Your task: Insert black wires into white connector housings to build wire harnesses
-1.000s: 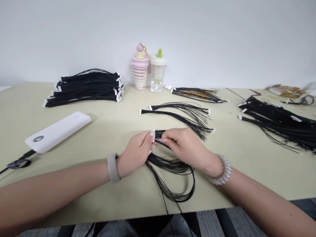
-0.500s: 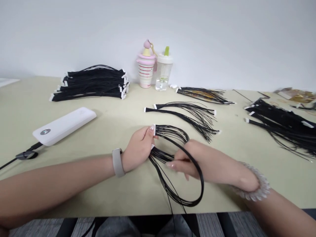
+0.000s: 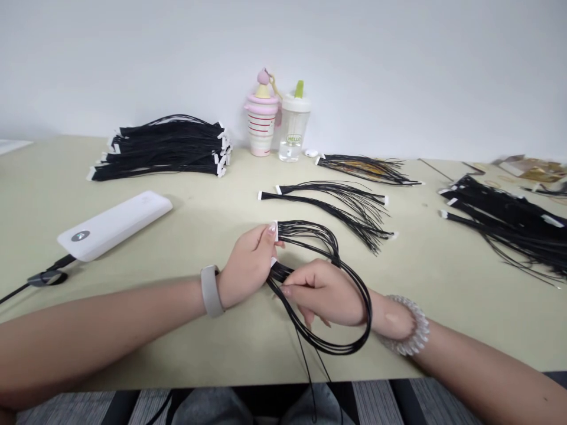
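Observation:
A black wire harness (image 3: 361,339) is bent into a loop, its two white connectors both at my left hand (image 3: 248,255). That hand is closed, thumb pressed on the upper connector (image 3: 276,231), while the lower connector (image 3: 273,262) shows just beneath its fingers. My right hand (image 3: 330,292) reaches through the wire loop, thumb and forefinger pinched on wires close to the lower connector. Its fingertips partly cover those strands. Two loose wire ends (image 3: 305,360) hang down over the table's front edge.
Behind lie two wire harnesses (image 3: 328,206) and another bundle (image 3: 367,168). A stack of harnesses (image 3: 163,147) sits back left, a further pile (image 3: 505,224) at right. A white power bank (image 3: 117,224) with cable lies left. A striped cup (image 3: 262,127) and a clear bottle (image 3: 294,130) stand by the wall.
My right hand has moved left, deeper through the loop, toward the lower connector and my left hand. The wire loop now lies around its wrist side. My left hand has stayed in place.

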`<act>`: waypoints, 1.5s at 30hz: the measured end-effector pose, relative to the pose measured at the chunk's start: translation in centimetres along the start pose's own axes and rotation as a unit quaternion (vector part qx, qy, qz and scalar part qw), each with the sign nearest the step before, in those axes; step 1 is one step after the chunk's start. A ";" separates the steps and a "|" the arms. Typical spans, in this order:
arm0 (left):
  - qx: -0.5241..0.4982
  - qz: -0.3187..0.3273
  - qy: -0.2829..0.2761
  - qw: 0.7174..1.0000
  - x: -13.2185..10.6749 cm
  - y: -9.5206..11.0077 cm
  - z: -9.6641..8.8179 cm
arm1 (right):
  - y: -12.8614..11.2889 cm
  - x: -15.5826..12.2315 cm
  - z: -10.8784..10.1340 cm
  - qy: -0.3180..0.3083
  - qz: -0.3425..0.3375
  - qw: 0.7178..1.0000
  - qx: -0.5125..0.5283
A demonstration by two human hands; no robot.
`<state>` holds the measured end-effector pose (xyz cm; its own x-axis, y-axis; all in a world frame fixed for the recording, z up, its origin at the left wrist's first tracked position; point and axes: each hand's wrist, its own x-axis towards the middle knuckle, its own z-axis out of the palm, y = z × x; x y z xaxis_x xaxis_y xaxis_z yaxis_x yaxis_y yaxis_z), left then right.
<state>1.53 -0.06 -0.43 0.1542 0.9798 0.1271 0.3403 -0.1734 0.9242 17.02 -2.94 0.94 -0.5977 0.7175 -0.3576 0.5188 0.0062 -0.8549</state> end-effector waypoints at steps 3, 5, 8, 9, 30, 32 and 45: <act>0.004 0.005 -0.004 1.000 0.0 0.0 0.0 | 0.2 0.1 -0.1 -0.018 -0.008 1.000 -0.015; 0.004 0.012 -0.008 1.000 0.0 0.0 0.0 | 0.3 0.1 -0.2 -0.022 -0.016 0.999 -0.034; 0.008 0.020 -0.010 1.000 0.0 0.0 0.0 | 0.1 -0.4 -1.1 -0.028 -0.003 0.995 -0.097; 0.009 0.020 -0.009 1.000 -0.1 0.0 0.0 | -0.1 -0.7 -1.7 -0.028 0.006 0.992 -0.125; 0.026 0.021 -0.016 0.999 -0.2 -0.3 -0.1 | -0.7 -1.5 -6.0 0.402 -0.169 0.900 0.017; 0.023 0.020 -0.014 0.999 -0.2 -0.2 -0.1 | -0.6 -1.3 -5.0 0.378 -0.160 0.904 -0.122; 0.004 0.021 -0.026 0.999 -0.2 0.0 -0.1 | -0.5 -1.4 -4.1 0.324 -0.191 0.871 -0.316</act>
<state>1.37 -0.25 -0.43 0.2166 0.9651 0.1468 0.3392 -0.2155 0.9157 20.10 -1.07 3.38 -0.4364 0.8205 0.3694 0.7132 0.5657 -0.4139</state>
